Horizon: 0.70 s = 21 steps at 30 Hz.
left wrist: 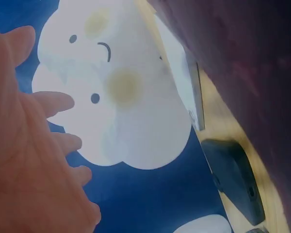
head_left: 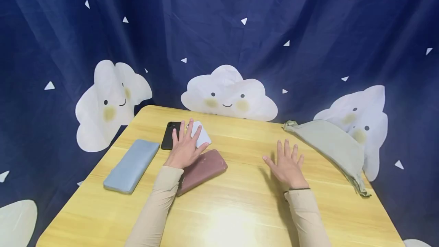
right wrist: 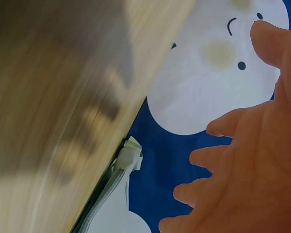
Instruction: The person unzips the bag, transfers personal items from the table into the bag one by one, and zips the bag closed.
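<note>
My left hand [head_left: 185,151] is held over the table with fingers spread, holding nothing. In the head view it overlaps a black phone [head_left: 168,136], a white phone [head_left: 204,137] and a mauve flat pouch [head_left: 205,169]. The left wrist view shows the black phone [left wrist: 233,177] and white phone [left wrist: 177,63] beyond the dark pouch [left wrist: 233,53], with the left palm [left wrist: 34,155] above them. Raised over the right half of the table, my right hand [head_left: 286,167] also has spread fingers and nothing in it; its shadow falls on the wood.
A light blue flat case [head_left: 132,167] lies at the table's left. Along the right edge lies a grey-green crescent-shaped bag [head_left: 329,142], its strap end [right wrist: 128,155] visible in the right wrist view. Behind the wooden table [head_left: 247,193] hangs a dark blue curtain [head_left: 219,22] with clouds.
</note>
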Each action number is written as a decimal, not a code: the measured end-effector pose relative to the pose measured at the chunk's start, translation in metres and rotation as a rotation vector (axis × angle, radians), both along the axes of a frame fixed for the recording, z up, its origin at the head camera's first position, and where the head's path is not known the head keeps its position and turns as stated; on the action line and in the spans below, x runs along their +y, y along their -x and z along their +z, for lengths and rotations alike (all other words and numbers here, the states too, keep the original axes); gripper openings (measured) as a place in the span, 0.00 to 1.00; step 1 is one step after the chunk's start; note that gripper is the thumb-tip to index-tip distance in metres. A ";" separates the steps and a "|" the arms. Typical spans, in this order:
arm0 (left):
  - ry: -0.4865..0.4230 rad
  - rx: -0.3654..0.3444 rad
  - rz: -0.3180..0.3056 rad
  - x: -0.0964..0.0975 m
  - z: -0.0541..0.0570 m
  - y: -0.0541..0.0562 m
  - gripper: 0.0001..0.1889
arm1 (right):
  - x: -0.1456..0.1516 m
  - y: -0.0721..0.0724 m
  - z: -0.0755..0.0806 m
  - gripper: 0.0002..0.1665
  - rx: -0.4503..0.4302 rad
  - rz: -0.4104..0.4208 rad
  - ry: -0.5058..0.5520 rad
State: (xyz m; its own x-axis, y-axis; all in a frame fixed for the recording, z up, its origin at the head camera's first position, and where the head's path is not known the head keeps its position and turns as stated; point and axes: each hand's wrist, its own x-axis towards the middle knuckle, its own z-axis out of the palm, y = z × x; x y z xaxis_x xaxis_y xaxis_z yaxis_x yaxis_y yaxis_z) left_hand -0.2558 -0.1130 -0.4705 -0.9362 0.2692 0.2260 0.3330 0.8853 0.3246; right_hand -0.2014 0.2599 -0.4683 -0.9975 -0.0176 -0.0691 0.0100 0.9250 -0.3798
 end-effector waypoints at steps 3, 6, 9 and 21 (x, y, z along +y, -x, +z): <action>0.007 -0.009 -0.007 0.003 0.001 -0.002 0.39 | 0.001 0.000 0.000 0.56 -0.008 0.005 -0.004; -0.004 -0.032 -0.025 0.006 0.004 -0.005 0.39 | 0.003 -0.001 0.001 0.57 -0.012 0.006 0.003; -0.020 -0.069 -0.058 0.012 0.009 -0.007 0.38 | 0.008 -0.001 0.005 0.58 -0.011 0.008 0.012; -0.227 -0.271 -0.260 0.072 0.027 0.001 0.37 | 0.076 -0.018 0.021 0.55 0.068 -0.025 0.172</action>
State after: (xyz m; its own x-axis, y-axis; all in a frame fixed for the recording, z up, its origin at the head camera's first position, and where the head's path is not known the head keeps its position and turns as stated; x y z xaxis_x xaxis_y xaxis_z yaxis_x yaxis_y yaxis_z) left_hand -0.2563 -0.0409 -0.4430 -0.8776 0.4754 0.0621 0.4112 0.6797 0.6074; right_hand -0.1832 0.3355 -0.4473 -1.0000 0.0012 0.0003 0.0009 0.8459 -0.5333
